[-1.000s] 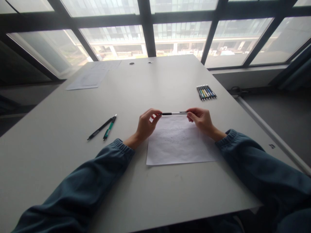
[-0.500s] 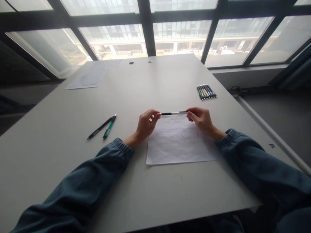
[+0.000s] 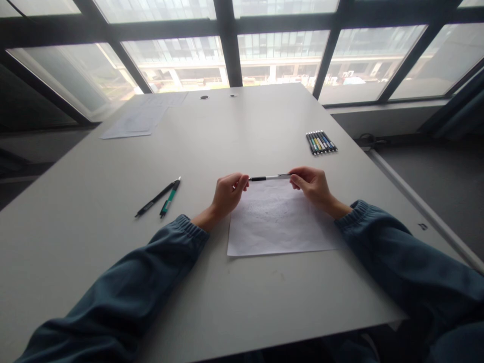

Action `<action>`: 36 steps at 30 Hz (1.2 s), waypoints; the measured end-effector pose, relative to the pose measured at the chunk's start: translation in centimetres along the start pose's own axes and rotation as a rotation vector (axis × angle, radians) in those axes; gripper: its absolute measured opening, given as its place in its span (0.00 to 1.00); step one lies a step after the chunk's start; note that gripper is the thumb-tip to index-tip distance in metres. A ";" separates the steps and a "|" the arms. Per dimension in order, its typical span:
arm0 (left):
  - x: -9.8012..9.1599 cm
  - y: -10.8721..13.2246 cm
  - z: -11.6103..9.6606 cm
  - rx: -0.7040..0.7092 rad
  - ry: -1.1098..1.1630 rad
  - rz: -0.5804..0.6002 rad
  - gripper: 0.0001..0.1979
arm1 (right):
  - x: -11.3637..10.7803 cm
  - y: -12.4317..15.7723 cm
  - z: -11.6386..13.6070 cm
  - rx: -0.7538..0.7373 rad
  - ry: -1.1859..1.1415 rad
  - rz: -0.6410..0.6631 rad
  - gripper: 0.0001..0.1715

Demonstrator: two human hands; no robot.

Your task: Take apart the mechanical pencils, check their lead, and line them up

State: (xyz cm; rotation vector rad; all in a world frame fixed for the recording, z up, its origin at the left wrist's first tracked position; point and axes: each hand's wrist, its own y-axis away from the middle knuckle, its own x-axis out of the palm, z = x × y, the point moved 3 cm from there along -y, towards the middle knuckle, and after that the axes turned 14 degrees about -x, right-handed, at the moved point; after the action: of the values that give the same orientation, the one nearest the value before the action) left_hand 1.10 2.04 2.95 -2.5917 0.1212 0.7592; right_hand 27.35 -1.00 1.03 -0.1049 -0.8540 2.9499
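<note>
A pen [image 3: 269, 177] with a black grip and a pale barrel is stretched level between my two hands. My left hand [image 3: 230, 191] is closed, pinching its black-grip end between thumb and fingers. At the clip end, my right hand [image 3: 312, 186] is closed on the pen too. Beneath both hands lies a creased white paper sheet [image 3: 280, 227], with faint marks on its upper part. Left of my left hand, a black pen [image 3: 157, 198] and a green pen [image 3: 171, 198] rest on the table, their upper ends close together.
Several pens [image 3: 321, 143] lie side by side in a row at the right of the white table [image 3: 242, 131]. More paper sheets [image 3: 134, 118] are at the far left. Windows [image 3: 280, 55] stand behind the table's far edge.
My left hand's fingers have curled in more closely around the pen's tip end, and that end has dipped slightly. My right hand has stayed in place.
</note>
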 end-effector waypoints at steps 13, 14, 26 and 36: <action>0.2 -0.2 0.9 -0.033 0.177 0.054 0.20 | 0.0 -0.1 0.5 -0.022 0.015 -0.034 0.15; 0.2 -0.2 0.7 -0.006 0.168 0.040 0.20 | -0.1 -0.1 0.5 -0.025 0.014 -0.038 0.14; 0.0 -0.1 -0.4 0.139 0.070 -0.024 0.06 | 0.0 -0.1 0.6 -0.019 0.030 -0.027 0.16; -0.1 0.0 -0.4 0.092 0.058 -0.019 0.14 | 0.0 -0.1 0.8 -0.012 0.038 -0.029 0.18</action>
State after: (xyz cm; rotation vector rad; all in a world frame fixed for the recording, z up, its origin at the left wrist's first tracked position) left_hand 1.26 1.90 3.30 -2.5250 0.1461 0.6561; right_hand 27.29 -1.35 1.78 -0.1471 -0.8612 2.9065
